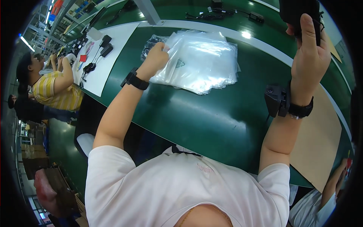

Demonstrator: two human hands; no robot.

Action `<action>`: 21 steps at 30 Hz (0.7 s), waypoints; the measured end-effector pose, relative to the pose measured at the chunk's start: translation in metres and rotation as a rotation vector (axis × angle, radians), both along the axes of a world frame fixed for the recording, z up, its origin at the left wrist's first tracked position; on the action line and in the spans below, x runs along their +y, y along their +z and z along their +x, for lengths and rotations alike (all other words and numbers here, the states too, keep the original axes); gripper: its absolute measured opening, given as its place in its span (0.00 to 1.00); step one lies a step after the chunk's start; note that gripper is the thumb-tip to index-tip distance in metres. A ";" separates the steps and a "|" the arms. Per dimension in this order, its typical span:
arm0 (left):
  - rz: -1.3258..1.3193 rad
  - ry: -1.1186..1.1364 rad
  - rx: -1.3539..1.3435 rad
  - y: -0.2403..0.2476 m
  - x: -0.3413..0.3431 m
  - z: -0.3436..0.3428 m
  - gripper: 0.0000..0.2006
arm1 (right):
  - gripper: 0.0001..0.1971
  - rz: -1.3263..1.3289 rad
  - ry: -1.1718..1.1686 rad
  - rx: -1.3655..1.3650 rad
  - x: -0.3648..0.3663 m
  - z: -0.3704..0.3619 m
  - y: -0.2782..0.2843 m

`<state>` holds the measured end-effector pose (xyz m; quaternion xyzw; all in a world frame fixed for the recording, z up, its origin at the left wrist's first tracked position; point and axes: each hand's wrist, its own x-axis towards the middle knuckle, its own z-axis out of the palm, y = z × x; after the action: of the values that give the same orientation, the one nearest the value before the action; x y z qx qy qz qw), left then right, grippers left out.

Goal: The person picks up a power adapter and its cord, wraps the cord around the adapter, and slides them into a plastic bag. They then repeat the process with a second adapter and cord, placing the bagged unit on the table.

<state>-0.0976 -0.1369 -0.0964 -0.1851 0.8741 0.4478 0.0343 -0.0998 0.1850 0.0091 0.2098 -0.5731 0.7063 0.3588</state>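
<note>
A pile of clear plastic bags point(206, 60) lies on the green table in front of me, its edges uneven. My left hand point(154, 59) is at the pile's left edge, fingers curled closed on a bag's edge; the fingertips are partly hidden. Just beyond that hand rests a clear bag with something dark in it point(152, 41). Raised at the upper right, my right hand point(311, 56) grips a black boxy device point(298, 13), thumb along its near face. A short piece of black cord shows at the device's right side; its top is cut off by the picture's edge.
Black adapters with cords point(107, 45) lie on a white sheet point(109, 66) at the left, near a co-worker in yellow point(56, 85). More adapters and cables point(215, 15) are across the metal rail. Brown cardboard point(317, 140) covers the right side, near another person's arm point(334, 181).
</note>
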 end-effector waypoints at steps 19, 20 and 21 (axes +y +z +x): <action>0.214 -0.150 0.003 0.025 0.012 0.023 0.11 | 0.14 0.131 -0.042 0.005 -0.006 0.019 0.012; 0.213 -0.146 0.009 0.021 0.010 0.023 0.11 | 0.14 0.133 -0.026 -0.007 -0.008 0.018 0.010; 0.274 -0.161 0.077 0.016 0.009 0.025 0.12 | 0.14 0.117 0.038 -0.051 -0.007 0.014 0.005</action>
<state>-0.0729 -0.1278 -0.0802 -0.0906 0.8174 0.5656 0.0613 -0.0859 0.1783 0.0136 0.2231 -0.6183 0.6834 0.3175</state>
